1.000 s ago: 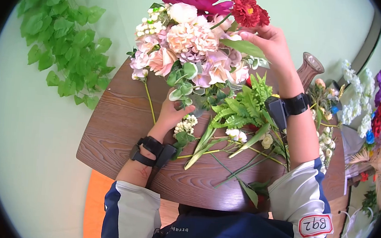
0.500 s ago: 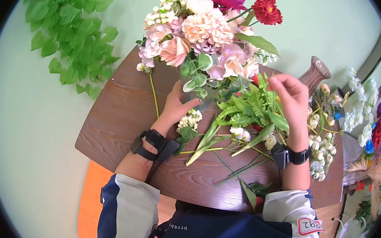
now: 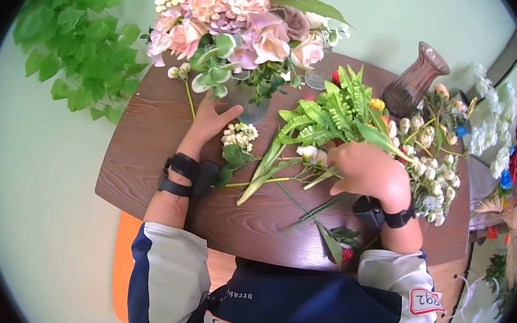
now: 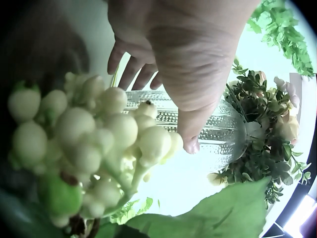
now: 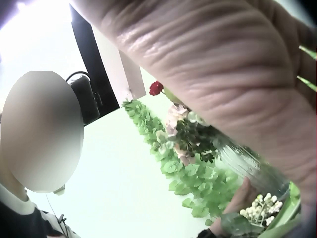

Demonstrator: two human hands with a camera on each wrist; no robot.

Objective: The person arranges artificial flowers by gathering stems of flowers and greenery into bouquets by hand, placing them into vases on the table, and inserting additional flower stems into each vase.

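My left hand point(image 3: 212, 121) grips the clear ribbed glass vase point(image 3: 246, 103) low down; the left wrist view shows the thumb on one side of the vase point(image 4: 218, 134) and the fingers on the other. Pink, cream and mauve flowers point(image 3: 228, 4) fill its top. The right hand point(image 3: 370, 173) is low over loose stems, just below the green fern leaves point(image 3: 335, 110), back upward. Its fingertips are mostly hidden, so any hold on a stem cannot be made out. White berries point(image 3: 240, 136) lie beside the vase, large and close in the left wrist view point(image 4: 99, 134).
A pinkish ribbed glass vase point(image 3: 416, 77) stands at the table's back right, near white rosebuds point(image 3: 436, 181). Red flowers point(image 3: 346, 253) and cut stems lie at the front edge. Green vines point(image 3: 77, 38) hang at left; more flowers point(image 3: 516, 160) are at far right.
My right hand has come down from the red flower at the bouquet's top to the stems on the table. The left hand still grips the vase. The head view has shifted.
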